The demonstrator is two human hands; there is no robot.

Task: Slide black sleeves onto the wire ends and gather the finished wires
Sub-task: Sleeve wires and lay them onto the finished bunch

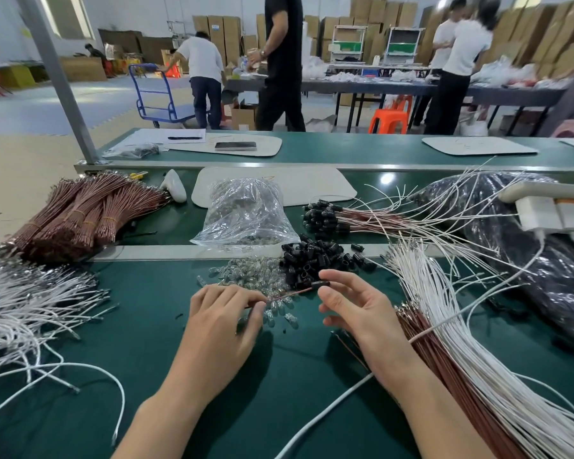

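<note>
My left hand (222, 313) pinches a thin brown wire (285, 294) that runs up and right to a black sleeve (320, 284) on its end. My right hand (352, 306) holds that sleeve between thumb and forefinger, its other fingers spread. Just behind lies a heap of loose black sleeves (315, 260). Further back right, a bunch of finished wires with black sleeves (322, 215) lies on the green table (140, 326). Brown and white wires (451, 352) fan out under my right forearm.
Small clear glass bulbs (256, 276) are heaped by the sleeves, below a clear plastic bag (246, 213). Tied brown wire bundles (77, 213) lie at the far left, loose white wires (24, 309) at the left, a dark bag (537, 260) at the right. People stand behind the bench.
</note>
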